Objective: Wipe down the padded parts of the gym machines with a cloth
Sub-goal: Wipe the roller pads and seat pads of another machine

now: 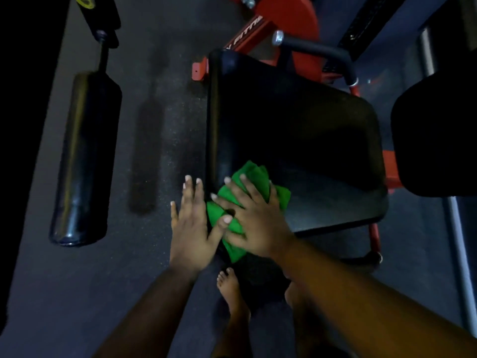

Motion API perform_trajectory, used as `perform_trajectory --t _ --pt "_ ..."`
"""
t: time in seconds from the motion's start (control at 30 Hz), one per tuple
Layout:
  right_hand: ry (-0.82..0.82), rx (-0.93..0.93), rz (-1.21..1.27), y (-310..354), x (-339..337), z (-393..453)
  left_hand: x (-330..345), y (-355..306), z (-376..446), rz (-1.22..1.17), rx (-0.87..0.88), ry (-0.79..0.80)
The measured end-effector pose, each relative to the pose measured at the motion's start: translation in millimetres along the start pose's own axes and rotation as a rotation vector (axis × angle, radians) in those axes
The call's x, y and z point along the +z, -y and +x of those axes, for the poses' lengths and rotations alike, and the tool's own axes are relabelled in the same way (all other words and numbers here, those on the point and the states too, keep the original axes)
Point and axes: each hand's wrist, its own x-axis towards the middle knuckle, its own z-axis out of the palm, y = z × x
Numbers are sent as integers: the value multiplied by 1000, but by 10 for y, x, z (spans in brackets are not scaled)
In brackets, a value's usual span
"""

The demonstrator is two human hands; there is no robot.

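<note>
A green cloth (254, 179) lies bunched on the near left corner of a black padded seat (296, 125) of a red-framed gym machine. My right hand (253, 218) lies flat on the cloth with fingers spread, pressing it onto the pad. My left hand (192, 223) is just left of it, fingers straight and spread, beside the seat's left edge; its thumb touches the cloth's edge.
A black padded roller (85, 158) hangs on a bar at the left. Another black pad (436, 140) is at the right edge. The red frame (291, 29) and a black handle (320, 51) are behind the seat. My bare feet (232, 290) stand on dark rubber floor.
</note>
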Motion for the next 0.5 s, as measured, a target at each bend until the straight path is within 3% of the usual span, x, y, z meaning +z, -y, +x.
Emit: perform_trajectory --t 0.07,0.1,0.2,0.23,0.27,0.3,0.4,0.43,0.5 --pt "14 20 0 -519 23 -249 26 -47 10 96 54 26" --pt "16 139 3 -839 29 -261 29 -64 27 126 70 36" --pt "-3 749 154 -1542 -74 56 100 -181 171 211 110 48" --pt "-14 874 194 -1509 -91 198 130 -219 215 239 125 45" --pt "-28 887 182 -1349 -82 294 154 -255 264 258 137 42" --pt "-48 813 152 -1114 -54 306 197 -298 316 269 144 41" --pt "-19 349 136 -484 17 -97 287 -427 437 288 165 34" --pt "0 228 121 -476 50 -295 300 -447 456 305 180 39" --pt "30 157 104 -866 101 -625 362 -553 518 371 229 80"
